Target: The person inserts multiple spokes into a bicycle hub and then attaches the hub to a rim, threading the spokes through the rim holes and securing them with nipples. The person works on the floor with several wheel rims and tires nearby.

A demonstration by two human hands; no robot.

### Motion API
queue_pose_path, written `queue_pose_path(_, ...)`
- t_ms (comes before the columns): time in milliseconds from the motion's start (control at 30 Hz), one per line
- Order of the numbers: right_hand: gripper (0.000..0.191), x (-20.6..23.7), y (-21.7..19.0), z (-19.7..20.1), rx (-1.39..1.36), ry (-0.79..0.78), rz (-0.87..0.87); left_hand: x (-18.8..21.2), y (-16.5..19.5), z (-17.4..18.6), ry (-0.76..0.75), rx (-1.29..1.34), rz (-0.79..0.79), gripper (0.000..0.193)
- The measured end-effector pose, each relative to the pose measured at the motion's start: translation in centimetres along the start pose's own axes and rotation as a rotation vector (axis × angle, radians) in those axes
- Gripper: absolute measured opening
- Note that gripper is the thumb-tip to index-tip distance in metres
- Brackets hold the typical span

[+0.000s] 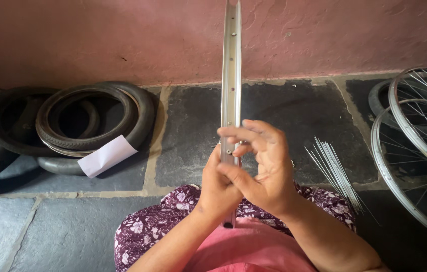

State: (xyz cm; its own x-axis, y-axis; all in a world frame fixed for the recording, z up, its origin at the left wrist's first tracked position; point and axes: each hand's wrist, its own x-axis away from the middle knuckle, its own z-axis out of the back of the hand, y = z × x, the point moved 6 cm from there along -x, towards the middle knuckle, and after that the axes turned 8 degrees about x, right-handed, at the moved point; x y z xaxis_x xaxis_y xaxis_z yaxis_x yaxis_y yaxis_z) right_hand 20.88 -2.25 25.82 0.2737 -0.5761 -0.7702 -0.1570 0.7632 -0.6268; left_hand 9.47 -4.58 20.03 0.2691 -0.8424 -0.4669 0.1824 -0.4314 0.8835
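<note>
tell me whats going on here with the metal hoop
A seated person holds a bare metal wheel rim upright, edge-on, with both hands. The left hand grips it from behind; the right hand pinches at a spoke hole. Loose spokes lie to the right beside spoked wheels; tyres are stacked left.

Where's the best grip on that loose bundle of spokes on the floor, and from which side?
Grip the spokes at the near, lower end, where they converge by the knee; the far ends fan apart. Come from above with the right hand, which is nearest.
</note>
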Motion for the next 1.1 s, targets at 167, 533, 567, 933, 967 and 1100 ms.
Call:
queue_pose_path(167,0.058,0.1,0.2,0.0,0.049,0.072,0.036,0.2,0.5,-0.3,-0.025,0.089,-0.082,0.044)
queue_pose_path(533,0.064,0.6,-0.5,-0.3,0.205,0.113,0.153,0.5,-0.2,-0.3,-0.036,0.195,-0.063,0.043)
queue_pose_path(567,0.066,0.5,-0.6,-0.3,0.185,0.146,0.197,0.5,-0.1,-0.3,-0.043,0.138,-0.108,0.042)
queue_pose_path(933,0.066,0.2,0.7,-1.0,0.027,0.091,0.039,-0.1,0.2,0.5,-0.028,0.045,-0.094,0.047)
queue_pose_path(967,0.067,-0.1,1.4,-0.9,-0.058,0.079,0.019,-0.3,0.2,0.6,-0.040,0.071,-0.078,0.046)
queue_pose_path(1100,0.062,0.5,6.0,2.0,-0.215,0.162,-0.124,-0.8,-0.2,2.0,-0.016,0.060,0.029,0.050)
